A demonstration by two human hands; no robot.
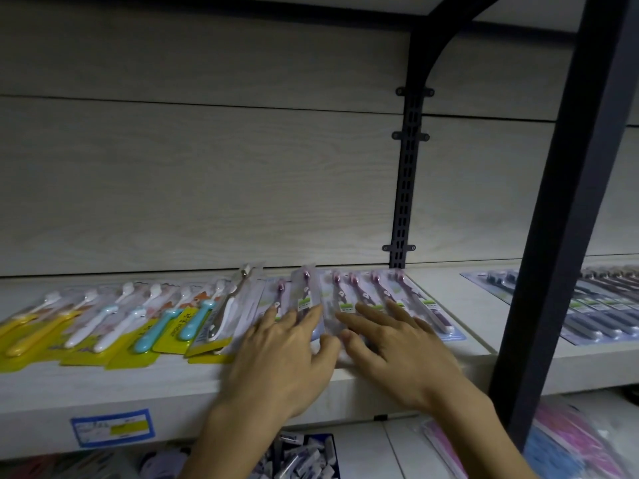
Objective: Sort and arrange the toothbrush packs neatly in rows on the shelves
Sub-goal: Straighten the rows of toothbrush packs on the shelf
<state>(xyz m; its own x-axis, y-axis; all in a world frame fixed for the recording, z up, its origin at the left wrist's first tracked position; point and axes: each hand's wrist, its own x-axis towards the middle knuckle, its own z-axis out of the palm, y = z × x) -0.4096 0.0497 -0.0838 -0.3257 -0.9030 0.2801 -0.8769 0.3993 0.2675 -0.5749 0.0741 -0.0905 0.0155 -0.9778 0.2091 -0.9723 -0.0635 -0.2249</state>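
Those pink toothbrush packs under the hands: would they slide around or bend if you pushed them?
Probably they slide easily: the pink toothbrush packs look glossy and lie flat on the smooth shelf. They seem thin, so likely light and slightly bendy. Overlapped as they are, one push may shift several.

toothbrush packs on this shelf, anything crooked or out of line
Yes. One white-handled pack lies tilted across the edge of the yellow-card packs, overlapping them. A pink pack by the left hand sits raised and askew among its row.
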